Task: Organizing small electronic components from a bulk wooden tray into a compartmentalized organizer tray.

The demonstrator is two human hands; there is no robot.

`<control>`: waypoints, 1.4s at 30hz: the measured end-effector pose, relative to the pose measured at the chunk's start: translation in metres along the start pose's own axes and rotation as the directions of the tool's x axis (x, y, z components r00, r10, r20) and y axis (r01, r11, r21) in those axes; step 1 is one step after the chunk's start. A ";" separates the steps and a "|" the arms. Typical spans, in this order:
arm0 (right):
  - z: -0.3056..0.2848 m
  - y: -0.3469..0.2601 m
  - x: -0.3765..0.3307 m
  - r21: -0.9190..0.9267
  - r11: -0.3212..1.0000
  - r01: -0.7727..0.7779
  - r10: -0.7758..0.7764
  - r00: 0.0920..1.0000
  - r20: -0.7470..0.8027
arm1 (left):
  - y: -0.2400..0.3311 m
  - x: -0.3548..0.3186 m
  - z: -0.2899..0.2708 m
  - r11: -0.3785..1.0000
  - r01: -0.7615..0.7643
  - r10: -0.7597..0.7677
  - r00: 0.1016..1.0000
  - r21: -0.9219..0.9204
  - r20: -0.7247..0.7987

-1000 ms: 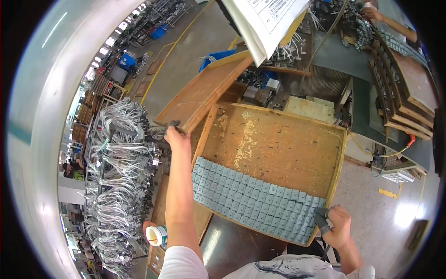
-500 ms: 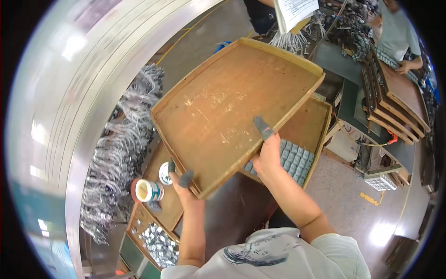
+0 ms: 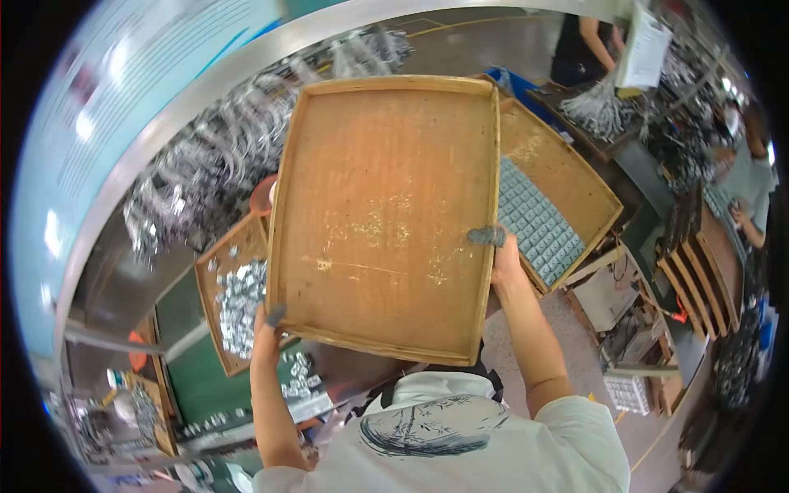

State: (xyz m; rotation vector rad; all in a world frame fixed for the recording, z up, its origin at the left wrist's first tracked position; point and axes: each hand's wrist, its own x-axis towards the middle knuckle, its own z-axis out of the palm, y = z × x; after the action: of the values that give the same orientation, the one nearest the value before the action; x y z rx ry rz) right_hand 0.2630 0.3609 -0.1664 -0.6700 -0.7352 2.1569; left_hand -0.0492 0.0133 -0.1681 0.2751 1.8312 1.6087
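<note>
A shallow wooden tray (image 3: 386, 164) with raised edges is held up in front of me, its inner face toward me. Pale scuffs and bits mark its bottom. My left hand (image 3: 265, 338) grips the tray's lower left edge. On the right edge, my right hand (image 3: 505, 256) has its thumb over the rim; dark grey covers sit on both thumbs. The fingers behind the tray are hidden. Just beyond my right hand lies another wooden tray (image 3: 567, 164), holding rows of small grey blocks (image 3: 538, 218). A tray of loose silvery parts (image 3: 240, 308) is near my left hand.
Bundles of silvery cables (image 3: 222, 140) hang at the far left. More small parts lie on the green bench (image 3: 197, 386) at left. At right, a stack of wooden trays (image 3: 699, 263) stands by a co-worker (image 3: 749, 193). Another person (image 3: 588, 45) is at the back.
The held tray has turned from slanted to nearly upright in view, and both hands have moved with it. My view has swung, bringing more of the green bench into sight.
</note>
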 end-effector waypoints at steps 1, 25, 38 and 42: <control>0.004 0.000 0.003 -0.018 1.000 -0.023 0.023 0.999 0.023 | -0.006 -0.007 -0.005 0.995 0.052 -0.042 0.993 -0.087 0.113; 0.223 0.068 0.162 -0.545 -0.435 0.716 0.464 0.698 0.546 | -0.067 -0.164 0.122 0.442 0.576 -0.143 0.802 -0.688 0.580; 0.139 0.193 0.175 -0.650 -0.467 0.599 0.588 0.760 0.278 | -0.124 -0.163 0.174 0.061 0.659 -0.300 0.729 -0.750 0.616; 0.126 0.209 0.214 -0.678 -0.428 0.597 0.552 0.767 0.327 | -0.162 -0.126 0.196 0.138 0.656 -0.384 0.726 -0.742 0.570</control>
State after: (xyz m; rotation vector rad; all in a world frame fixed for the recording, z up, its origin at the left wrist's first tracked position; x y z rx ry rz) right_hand -0.0448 0.3752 -0.2692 -0.4474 -3.3364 0.6358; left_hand 0.2068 0.0633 -0.2787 -0.6439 0.4048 1.6597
